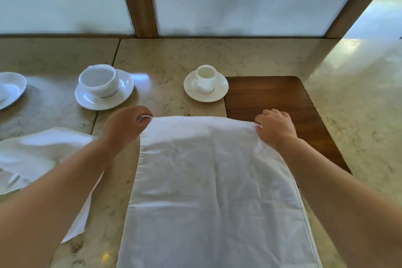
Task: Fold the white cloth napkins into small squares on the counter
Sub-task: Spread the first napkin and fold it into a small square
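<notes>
Pinching the far corners of the napkin (208, 180), spread lengthwise on the counter (359, 115), the left hand (126, 128) and right hand (275, 128) are poised mid-fold; matched edges are judged necessary next.

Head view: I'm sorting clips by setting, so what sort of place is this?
Probably a restaurant or café service counter: a beige marble counter holds white cups on saucers, and both hands grip a white cloth napkin for folding.
</notes>
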